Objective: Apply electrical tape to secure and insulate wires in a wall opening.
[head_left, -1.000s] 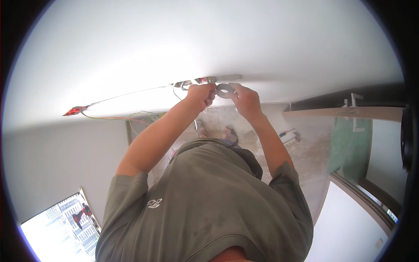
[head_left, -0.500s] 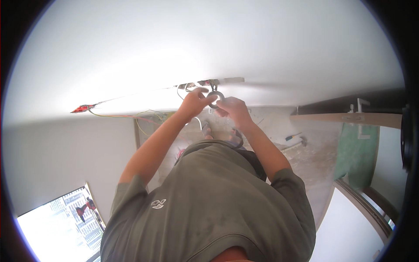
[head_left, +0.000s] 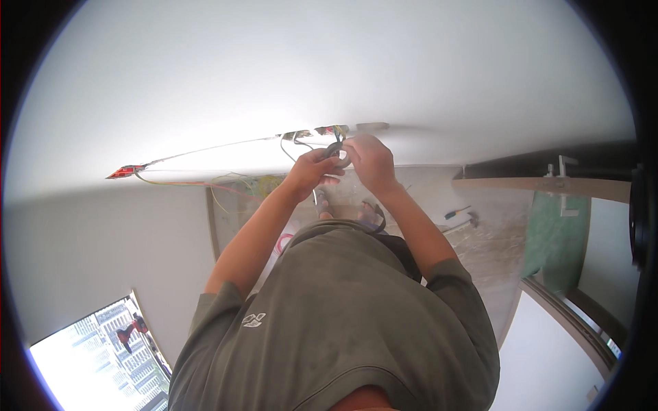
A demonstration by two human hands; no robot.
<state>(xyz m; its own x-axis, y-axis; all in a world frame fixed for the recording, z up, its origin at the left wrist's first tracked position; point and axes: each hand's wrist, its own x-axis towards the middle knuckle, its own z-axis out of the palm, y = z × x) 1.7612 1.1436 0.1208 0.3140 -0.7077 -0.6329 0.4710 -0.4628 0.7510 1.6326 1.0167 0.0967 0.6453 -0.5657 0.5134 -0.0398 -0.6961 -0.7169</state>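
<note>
Along the whole upper part of the view spreads a white wall (head_left: 343, 61), and below it the person's grey-green shirt (head_left: 363, 301) fills the lower middle. Dusty, stained floor (head_left: 480, 267) shows to the right of the shirt, with two sandalled feet at the foot of the wall. On the lower left is a bright window (head_left: 75, 363), and on the right a door edge (head_left: 500, 183) with a lever handle (head_left: 564, 164) stands near a green sheet (head_left: 555, 236). Close under the wall, near the centre, the two hands meet: the left hand (head_left: 312, 171) has thumb and fingers narrowed on one side of a dark ring-shaped roll (head_left: 333, 148), while the right hand (head_left: 370, 159) curls its fingers over the other side. That roll is held between them, just below a ragged opening (head_left: 329, 130) in the wall; whether the wires there touch it, I cannot tell. Smaller things follow: a red-and-black power tool (head_left: 129, 333) at the window, a hammer (head_left: 471, 220) on the floor, a red wall box (head_left: 125, 172) far left, a pinkish-red coil (head_left: 282, 243) beside the shirt, a blue-handled tool (head_left: 452, 214) near the hammer, and thin yellow wires (head_left: 267, 185) by the left forearm.
</note>
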